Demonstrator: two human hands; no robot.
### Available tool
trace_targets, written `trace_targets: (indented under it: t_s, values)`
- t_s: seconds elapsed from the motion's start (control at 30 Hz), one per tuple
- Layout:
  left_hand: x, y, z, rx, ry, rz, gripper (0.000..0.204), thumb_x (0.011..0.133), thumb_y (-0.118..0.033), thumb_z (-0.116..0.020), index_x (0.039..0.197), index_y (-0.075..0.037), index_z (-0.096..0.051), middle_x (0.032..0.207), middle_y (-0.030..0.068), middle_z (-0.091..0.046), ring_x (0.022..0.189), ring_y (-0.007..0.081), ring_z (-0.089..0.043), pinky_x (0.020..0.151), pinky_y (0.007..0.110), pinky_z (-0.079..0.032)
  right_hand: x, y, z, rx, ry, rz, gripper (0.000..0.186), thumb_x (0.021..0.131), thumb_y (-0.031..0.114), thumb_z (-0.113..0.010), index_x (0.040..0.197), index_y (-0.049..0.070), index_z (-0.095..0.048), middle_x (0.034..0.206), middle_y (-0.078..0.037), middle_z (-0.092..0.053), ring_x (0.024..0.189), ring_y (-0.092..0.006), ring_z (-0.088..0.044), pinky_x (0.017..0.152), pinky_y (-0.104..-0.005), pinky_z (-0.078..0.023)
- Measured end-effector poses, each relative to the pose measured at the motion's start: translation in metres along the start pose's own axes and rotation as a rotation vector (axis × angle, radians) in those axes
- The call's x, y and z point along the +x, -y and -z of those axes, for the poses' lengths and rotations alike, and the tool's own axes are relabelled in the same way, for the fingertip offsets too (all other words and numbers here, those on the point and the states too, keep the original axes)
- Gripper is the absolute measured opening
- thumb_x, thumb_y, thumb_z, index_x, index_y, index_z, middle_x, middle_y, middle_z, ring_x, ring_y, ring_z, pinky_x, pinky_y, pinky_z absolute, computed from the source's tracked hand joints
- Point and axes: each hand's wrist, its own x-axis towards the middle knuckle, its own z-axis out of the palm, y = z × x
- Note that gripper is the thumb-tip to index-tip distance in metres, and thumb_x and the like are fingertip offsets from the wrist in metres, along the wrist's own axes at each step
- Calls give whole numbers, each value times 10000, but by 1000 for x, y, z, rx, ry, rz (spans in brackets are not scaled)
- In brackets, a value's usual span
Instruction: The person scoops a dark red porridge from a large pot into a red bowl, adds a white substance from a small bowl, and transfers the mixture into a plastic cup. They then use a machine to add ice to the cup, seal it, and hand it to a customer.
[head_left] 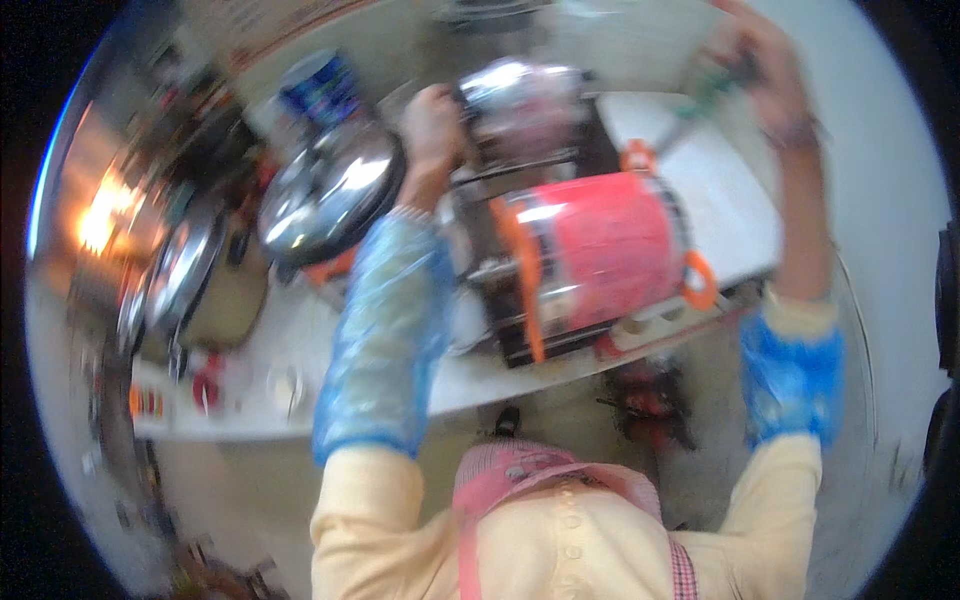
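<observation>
My left hand [432, 130] is closed in a blurred fist at the left side of a dark machine, between it and a pot with a shiny domed lid [335, 190]. What its fingers grip is hidden. A wide roll of pink film [615, 250] with orange end pieces lies across the front of the machine. Behind the roll is a shiny metal part [520, 105]. My right hand [762, 65] is raised at the upper right, near the wall, with its fingers closed round a slim green-and-grey object [705, 98]. Motion blur hides its kind.
A second lidded pot [195, 270] stands at the left of the white table [330, 392]. A blue container [320, 88] stands behind the domed lid. Small items, including a white round one [288, 390], lie near the front edge. Red-and-black things [645, 400] sit below the table.
</observation>
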Motion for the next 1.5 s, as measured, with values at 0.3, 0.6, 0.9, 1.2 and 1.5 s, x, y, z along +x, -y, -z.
trace_targets:
  t_s: [0.3,0.6,0.9,1.2,1.5]
  values:
    - [-7,-7,14,208,-60,114,320,835,-118,-582,1130,-57,-691,1131,204,-681,1080,365,-647,923,428,-513,-224,126,-34,-336,-674,-284,380,1033,187,-402,1194,-117,-564,597,29,-285,519,-80,-314,845,-478,-530]
    - [0,-16,-4,190,-41,91,279,829,-121,-583,1070,-60,-710,1115,225,-676,1072,381,-643,928,434,-511,-305,140,-66,-249,-893,-472,364,992,142,-387,1041,-166,-576,531,8,-266,484,-103,-317,857,-546,-555]
    - [6,19,-16,74,-48,47,283,913,-229,-514,962,-4,-678,976,269,-676,989,405,-647,856,471,-507,-94,96,-35,-299,-692,-244,313,968,55,-477,1237,-49,-598,761,-39,-484,712,-144,-527,812,-379,-571]
    - [-92,85,66,-389,25,242,325,923,-285,-591,993,8,-713,822,11,-647,729,104,-543,674,262,-450,-3,-11,-61,47,-506,-520,471,1079,322,-296,1316,-10,-533,1134,-149,-622,1067,-229,-604,1003,-378,-463]
    - [-231,184,30,-346,22,416,338,872,-31,-578,1205,-11,-635,1099,72,-678,946,121,-628,810,282,-532,-250,16,-23,-65,-674,-892,423,1022,313,-443,1337,44,-526,1296,-145,-574,1036,-226,-617,921,-377,-497]
